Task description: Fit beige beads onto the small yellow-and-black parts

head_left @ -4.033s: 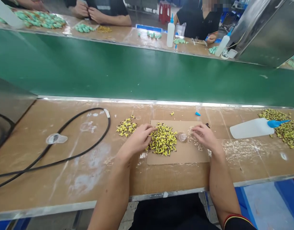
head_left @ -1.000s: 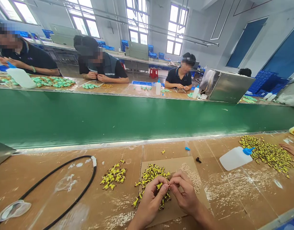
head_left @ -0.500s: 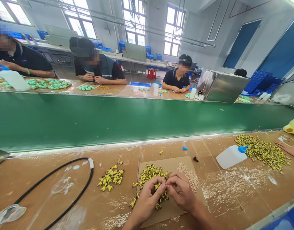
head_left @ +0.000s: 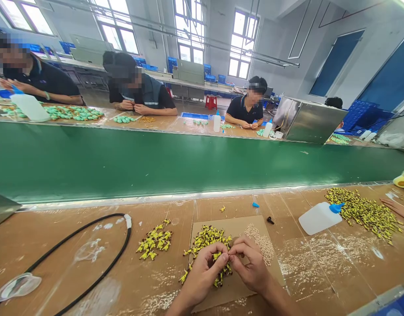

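Observation:
My left hand and my right hand meet fingertip to fingertip over a cardboard sheet. Both are closed in a pinch, and whatever sits between the fingertips is too small and covered to make out. Beneath and behind my left hand lies a pile of small yellow and dark brown figures. Just beyond my right hand spreads a heap of tiny pale rings. A smaller group of the yellow figures lies on the table left of the sheet.
A white squeeze bottle with a blue cap lies to the right, beside a large pile of yellow figures and another person's hand. A black cable loops at left. Across the green belt, several people sit working.
The view has shifted slightly, so the surroundings sit a little farther right. My hands keep the same pinched pose over the sheet.

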Demonstrator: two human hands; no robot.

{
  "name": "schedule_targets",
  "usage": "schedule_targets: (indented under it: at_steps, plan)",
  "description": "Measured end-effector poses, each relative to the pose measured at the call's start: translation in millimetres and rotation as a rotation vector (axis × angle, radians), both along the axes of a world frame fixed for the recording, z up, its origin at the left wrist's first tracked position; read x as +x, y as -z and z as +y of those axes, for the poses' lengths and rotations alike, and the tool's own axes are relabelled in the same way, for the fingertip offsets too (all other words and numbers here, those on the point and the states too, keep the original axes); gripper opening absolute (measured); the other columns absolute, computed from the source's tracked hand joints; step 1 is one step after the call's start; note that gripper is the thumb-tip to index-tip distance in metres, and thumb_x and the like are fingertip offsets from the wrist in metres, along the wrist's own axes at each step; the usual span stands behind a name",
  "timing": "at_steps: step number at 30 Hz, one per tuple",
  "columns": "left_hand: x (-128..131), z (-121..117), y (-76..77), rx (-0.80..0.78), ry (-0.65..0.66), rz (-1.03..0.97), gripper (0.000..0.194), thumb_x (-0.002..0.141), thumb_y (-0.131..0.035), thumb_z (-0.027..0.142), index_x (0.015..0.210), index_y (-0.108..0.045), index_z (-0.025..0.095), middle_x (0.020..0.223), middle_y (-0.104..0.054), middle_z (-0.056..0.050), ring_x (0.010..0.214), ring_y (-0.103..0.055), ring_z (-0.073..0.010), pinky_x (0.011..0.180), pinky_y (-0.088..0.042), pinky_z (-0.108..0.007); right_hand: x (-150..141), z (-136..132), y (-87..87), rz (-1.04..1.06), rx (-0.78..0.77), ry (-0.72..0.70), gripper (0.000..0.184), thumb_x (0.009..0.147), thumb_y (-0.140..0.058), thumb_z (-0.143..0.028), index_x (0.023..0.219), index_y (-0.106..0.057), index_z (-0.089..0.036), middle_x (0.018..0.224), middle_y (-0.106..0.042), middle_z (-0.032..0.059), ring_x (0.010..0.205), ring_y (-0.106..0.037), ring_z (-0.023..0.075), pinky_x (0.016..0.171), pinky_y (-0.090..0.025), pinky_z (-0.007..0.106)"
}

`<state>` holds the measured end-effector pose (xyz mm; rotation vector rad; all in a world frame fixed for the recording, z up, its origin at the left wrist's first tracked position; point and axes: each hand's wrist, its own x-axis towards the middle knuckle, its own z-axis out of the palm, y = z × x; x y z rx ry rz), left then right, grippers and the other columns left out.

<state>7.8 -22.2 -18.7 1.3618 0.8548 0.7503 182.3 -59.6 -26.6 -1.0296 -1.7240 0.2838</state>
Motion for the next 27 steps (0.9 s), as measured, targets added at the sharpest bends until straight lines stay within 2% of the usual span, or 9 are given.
schedule_targets:
  at_steps: [10,17,27]
  plan:
    - [0.2,-0.1,0.7,0.019,0.025,-0.008,0.061,0.084,-0.064,0.077,0.080,-0.067,0.016,0.077,-0.059,-0.004,0.075,-0.049,-0.0175,0.071,-0.040,-0.027,4.3,-0.6,-3.6,-0.038,-0.025,-0.023,0.010,0.092,-0.062,-0.015,0.093,-0.069,-0.022,0.081,-0.068,0.0030,0.074,-0.065,0.0162,0.068,-0.054,0.026]
    - [-1.3,-1.1,7.0,0.054,0.010,0.013,0.055,0.088,-0.062,0.072,0.085,-0.069,0.017,0.082,-0.062,-0.005,0.077,-0.050,-0.0182,0.073,-0.042,-0.027,3.6,0.6,-2.1,-0.040,0.019,0.001,0.011,0.093,-0.061,-0.015,0.092,-0.069,-0.022,0.079,-0.067,0.0028,0.073,-0.064,0.0161,0.067,-0.054,0.026]
    - [-2.2,-1.6,2.6,0.062,0.018,0.032,0.060,0.087,-0.060,0.076,0.082,-0.066,0.017,0.080,-0.060,-0.005,0.076,-0.049,-0.0180,0.073,-0.040,-0.027,2.8,-0.8,-4.0,-0.026,0.006,0.017,0.008,0.093,-0.064,-0.017,0.091,-0.069,-0.022,0.079,-0.067,0.0022,0.074,-0.064,0.0152,0.068,-0.052,0.025]
